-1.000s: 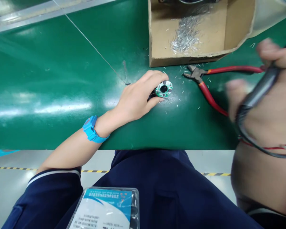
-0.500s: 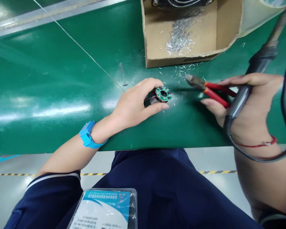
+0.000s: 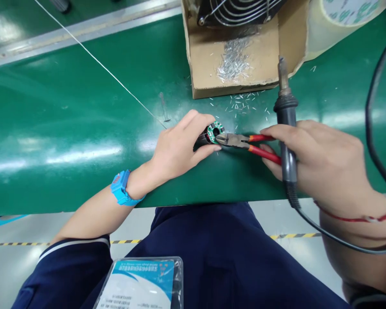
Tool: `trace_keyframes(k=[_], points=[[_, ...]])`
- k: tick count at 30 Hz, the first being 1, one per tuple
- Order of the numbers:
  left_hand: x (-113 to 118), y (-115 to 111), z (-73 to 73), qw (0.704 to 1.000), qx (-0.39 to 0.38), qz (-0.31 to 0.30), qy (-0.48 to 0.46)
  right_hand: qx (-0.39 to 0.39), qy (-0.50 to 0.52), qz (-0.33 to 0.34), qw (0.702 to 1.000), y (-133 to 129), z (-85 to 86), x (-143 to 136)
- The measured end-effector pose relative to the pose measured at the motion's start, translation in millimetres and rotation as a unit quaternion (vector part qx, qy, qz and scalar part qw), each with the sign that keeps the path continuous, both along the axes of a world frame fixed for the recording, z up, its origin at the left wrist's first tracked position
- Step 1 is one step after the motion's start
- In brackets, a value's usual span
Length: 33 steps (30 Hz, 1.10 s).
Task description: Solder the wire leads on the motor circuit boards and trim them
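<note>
Between thumb and fingers, my left hand point(image 3: 180, 148) grips a small round motor part point(image 3: 203, 138) topped by a green ring-shaped circuit board point(image 3: 214, 128). My right hand point(image 3: 324, 161) is closed on red-handled cutting pliers point(image 3: 234, 140), and their jaws meet the lower right of the board. A soldering iron point(image 3: 287, 124) is also held in that hand, across the fingers, its tip pointing up toward the cardboard box. Whether the jaws are fully closed is hard to make out.
A cardboard box point(image 3: 238, 90) holds cut wire bits point(image 3: 234, 60) and a black fan point(image 3: 241, 10). More bits lie on the green table point(image 3: 67, 116) before it. A tape roll point(image 3: 324, 30) stands right of the box. The iron's cable point(image 3: 373, 124) hangs at the right.
My right hand has brought the pliers left onto the board, and the iron has swung more upright. The board has tilted slightly in my left hand. The camera view has shifted a little.
</note>
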<state>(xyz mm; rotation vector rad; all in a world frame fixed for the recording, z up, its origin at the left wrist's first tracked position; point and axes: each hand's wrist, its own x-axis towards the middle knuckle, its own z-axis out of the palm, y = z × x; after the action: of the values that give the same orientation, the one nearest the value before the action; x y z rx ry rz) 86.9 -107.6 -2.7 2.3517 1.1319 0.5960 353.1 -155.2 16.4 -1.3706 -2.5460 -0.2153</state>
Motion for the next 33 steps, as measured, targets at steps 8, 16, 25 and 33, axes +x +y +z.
trace_keyframes(k=[8,16,25,33], points=[[-28.6,39.3,11.6,0.984,0.077,0.130,-0.098,0.046,0.037,-0.259,0.964,27.9,-20.2,-11.8],[-50.4,187.6,-1.9,0.949,0.022,0.314,-0.034,0.044,0.217,-0.231,0.947,47.8,-38.1,0.7],[-57.7,252.0,-3.1,0.929,0.012,0.371,-0.008,0.044,0.278,-0.237,0.930,47.9,-44.5,12.3],[-209.1,250.4,28.8,0.872,0.043,0.485,-0.047,-0.040,0.300,-0.270,0.914,45.2,-45.5,6.9]])
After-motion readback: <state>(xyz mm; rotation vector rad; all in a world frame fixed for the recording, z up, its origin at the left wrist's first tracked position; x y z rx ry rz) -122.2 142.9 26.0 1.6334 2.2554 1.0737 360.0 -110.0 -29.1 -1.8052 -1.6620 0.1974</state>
